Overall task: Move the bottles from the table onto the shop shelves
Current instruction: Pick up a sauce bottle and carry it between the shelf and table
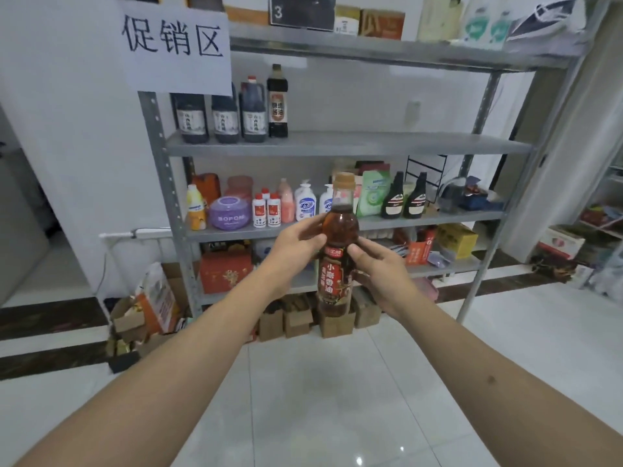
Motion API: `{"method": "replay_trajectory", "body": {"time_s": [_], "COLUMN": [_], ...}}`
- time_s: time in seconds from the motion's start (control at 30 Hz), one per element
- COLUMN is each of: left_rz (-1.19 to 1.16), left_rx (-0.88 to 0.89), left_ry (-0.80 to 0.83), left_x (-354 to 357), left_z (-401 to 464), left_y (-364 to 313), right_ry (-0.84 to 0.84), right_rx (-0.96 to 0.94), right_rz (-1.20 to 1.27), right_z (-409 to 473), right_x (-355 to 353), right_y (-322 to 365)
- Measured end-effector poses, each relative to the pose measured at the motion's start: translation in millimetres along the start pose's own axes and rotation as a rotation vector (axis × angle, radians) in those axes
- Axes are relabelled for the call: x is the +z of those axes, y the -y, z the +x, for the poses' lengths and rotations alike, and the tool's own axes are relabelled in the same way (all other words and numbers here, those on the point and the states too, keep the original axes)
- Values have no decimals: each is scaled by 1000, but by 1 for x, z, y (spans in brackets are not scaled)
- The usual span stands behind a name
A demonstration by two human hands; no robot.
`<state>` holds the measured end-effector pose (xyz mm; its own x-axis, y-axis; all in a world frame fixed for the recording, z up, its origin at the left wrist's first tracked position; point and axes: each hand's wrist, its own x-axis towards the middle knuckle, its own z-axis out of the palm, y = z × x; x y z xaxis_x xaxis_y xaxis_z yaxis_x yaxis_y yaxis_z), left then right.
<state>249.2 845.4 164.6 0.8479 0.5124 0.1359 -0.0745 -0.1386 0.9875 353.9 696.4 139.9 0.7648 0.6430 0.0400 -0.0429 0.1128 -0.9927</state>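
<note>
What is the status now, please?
Left hand and right hand grip sesame oil bottle, upright. Not shelved yet. Second shelf has free space; nothing blocking.

A white paper sign [175, 45] with black characters hangs at upper left. Cardboard boxes [296, 320] sit on the tiled floor [320, 399].

Bright, even indoor light leaves small glare spots on the glossy near floor [337, 399], while wide-angle distortion bends the softly blurred shelves [350, 144].
</note>
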Motion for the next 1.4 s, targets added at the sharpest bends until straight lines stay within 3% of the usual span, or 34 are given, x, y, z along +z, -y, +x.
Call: {"method": "replay_trajectory", "body": {"time_s": [0.2, 0.33, 0.87, 1.13, 1.4], "left_rz": [-73, -110, -132, -88, -108], "left_rx": [-40, -87, 0, 101, 192], "left_ry": [-120, -99, -127, -259, -444], "left_x": [-36, -63, -137, -153, -175], "left_z": [67, 122, 340, 489, 581], "left_y": [18, 17, -4, -28, -41], "right_ry": [96, 138, 132, 198, 289], "right_rx": [-37, -56, -115, -207, -221], "right_rz": [78, 50, 54, 22, 62], "right_z": [90, 156, 377, 538, 658], "right_x": [27, 50, 98, 107, 124], "right_y": [0, 12, 62, 102, 118]}}
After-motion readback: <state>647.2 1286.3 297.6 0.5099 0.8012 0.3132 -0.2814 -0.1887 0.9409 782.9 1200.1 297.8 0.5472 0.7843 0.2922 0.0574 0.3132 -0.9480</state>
